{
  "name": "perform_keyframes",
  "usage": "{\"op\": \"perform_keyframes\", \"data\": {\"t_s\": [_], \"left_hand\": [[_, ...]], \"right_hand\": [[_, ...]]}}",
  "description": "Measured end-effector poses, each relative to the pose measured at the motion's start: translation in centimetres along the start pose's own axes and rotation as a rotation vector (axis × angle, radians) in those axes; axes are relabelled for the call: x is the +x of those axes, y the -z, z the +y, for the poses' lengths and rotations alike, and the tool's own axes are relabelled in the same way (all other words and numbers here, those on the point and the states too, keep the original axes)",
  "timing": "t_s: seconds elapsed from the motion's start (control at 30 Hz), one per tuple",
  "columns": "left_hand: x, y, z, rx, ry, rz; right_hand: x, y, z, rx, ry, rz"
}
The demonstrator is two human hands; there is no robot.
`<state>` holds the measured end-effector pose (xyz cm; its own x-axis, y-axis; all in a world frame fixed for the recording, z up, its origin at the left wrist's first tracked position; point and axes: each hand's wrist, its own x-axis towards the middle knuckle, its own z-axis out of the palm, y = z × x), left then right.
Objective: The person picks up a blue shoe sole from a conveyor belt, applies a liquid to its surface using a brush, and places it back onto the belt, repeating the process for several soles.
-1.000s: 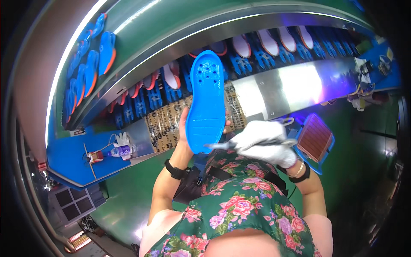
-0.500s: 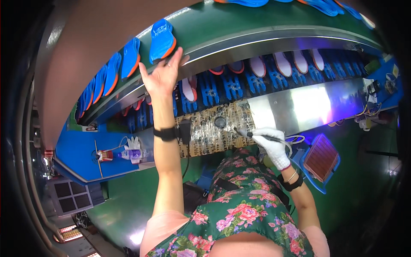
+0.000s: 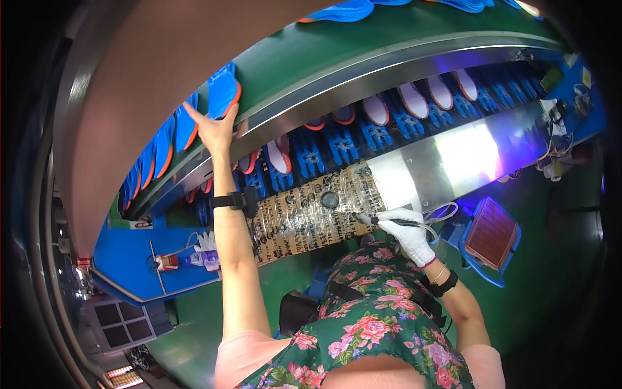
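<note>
My bare left hand [image 3: 212, 131] is stretched out to the raised green belt at the far left. Its thumb and fingers are spread on either side of the near end of a blue sole with an orange edge [image 3: 223, 93]. Whether the skin touches the sole, I cannot tell. In a white glove, my right hand [image 3: 407, 235] grips a slim black pen-shaped tool [image 3: 391, 222]. A thin pale hose or cord loops near that hand. The tool's tip points left over a bench panel wrapped in printed tape [image 3: 291, 227], beside a round dark disc [image 3: 330, 200].
More blue soles [image 3: 163, 147] line the green belt [image 3: 337, 48]. Below runs a row of blue holders [image 3: 310, 159], some bearing white-topped soles [image 3: 413, 100]. A blue side table [image 3: 129, 259] holds a purple-labelled bottle [image 3: 202, 258]. Right stands a blue-framed brown pad [image 3: 492, 232].
My left hand has shifted left, with its fingers now around the near end of the blue sole. The belt's soles appear further left and lower. The right hand keeps the tool, slightly lower in view.
</note>
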<state>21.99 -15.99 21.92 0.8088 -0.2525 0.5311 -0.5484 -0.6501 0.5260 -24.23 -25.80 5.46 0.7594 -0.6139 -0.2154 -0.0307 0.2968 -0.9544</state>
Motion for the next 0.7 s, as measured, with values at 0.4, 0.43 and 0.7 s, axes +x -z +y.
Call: {"op": "perform_keyframes", "data": {"t_s": [0.4,0.43,0.7], "left_hand": [[2.6,-9.9,19.2,-0.387,-0.224,-0.596],[3.1,-12.9,20.8,-0.376,-0.208,-0.624],[7.5,-19.5,20.6,-0.283,-0.331,-0.546]], "right_hand": [[-2.1,3.3,-0.5,-0.007,0.027,0.169],[-2.1,3.5,-0.7,-0.005,0.000,0.164],[-2.8,4.4,-1.2,0.105,0.032,0.182]]}}
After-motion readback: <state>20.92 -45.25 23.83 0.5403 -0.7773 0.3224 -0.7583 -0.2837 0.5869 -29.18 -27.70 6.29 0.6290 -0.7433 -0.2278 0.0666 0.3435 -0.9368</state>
